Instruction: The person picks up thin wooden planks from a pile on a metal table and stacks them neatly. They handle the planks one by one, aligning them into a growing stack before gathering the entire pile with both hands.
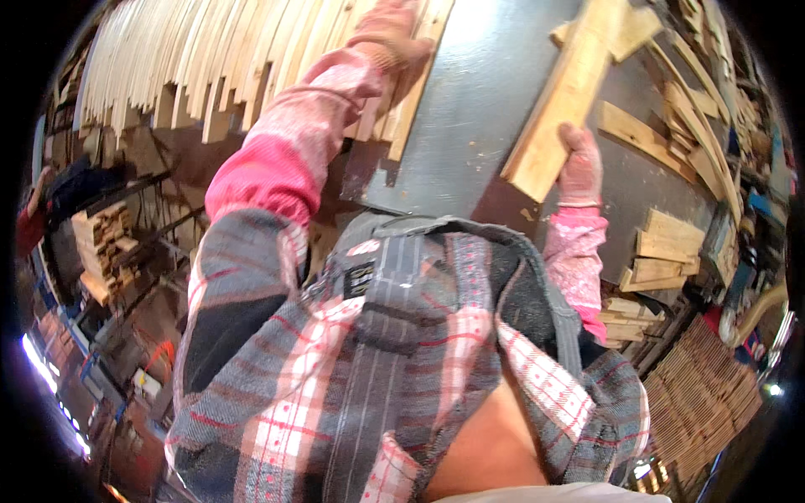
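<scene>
My right hand (580,170), in a pale pink glove, grips the edge of a light wooden board (560,109). Its thumb lies on top and the fingers are hidden beneath. The board slants away from me across the dark metal table (470,101). At the upper edge, my left hand (391,40), also gloved, lies over the end strips of a long row of narrow wooden strips (251,54). Its thumb is spread to the right and the fingers run toward the edge of the picture. An outer strip (417,84) lies beside that hand, along the bare metal.
Short wood pieces (646,138) lie at the right of the table, with more boards (667,243) nearer me. A stack of wood blocks (105,251) stands at the left. Bundled thin slats (700,394) lie at the lower right. Another person's arm (35,210) shows at the far left.
</scene>
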A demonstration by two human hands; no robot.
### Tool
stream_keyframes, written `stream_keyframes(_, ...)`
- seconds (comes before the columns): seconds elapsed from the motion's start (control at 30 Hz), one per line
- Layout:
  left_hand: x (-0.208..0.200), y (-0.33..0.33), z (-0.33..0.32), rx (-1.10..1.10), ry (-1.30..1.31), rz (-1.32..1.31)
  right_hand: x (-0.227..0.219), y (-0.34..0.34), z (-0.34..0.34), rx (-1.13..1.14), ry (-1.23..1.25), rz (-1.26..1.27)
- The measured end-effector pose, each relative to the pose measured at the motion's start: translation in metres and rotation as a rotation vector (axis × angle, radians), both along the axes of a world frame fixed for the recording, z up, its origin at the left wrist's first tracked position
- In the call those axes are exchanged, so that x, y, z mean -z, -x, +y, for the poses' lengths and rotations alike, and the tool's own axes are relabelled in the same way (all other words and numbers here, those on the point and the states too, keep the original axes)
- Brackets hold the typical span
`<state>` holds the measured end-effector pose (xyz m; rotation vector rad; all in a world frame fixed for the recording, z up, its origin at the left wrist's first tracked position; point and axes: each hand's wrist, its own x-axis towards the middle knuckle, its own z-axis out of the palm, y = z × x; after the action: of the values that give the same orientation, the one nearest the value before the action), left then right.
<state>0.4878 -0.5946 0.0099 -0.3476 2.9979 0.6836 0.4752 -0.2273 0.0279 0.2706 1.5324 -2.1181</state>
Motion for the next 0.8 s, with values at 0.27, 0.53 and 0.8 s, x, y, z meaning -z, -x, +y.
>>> stream_keyframes(0.27, -0.002, -0.039, 0.006, -0.302, -0.766, 0.384, -0.023, -0.021, -0.039, -0.379, 0.037, 0.063)
stream_keyframes(0.53, -0.019, -0.104, 0.008, -0.583, -1.486, 0.385, -0.013, -0.041, -0.083, -0.866, -0.267, 0.838)
stream_keyframes(0.8, -0.151, -0.248, 0.005, -0.711, -1.495, 0.947, -0.07, -0.153, -0.143, -1.202, -0.055, 0.298)
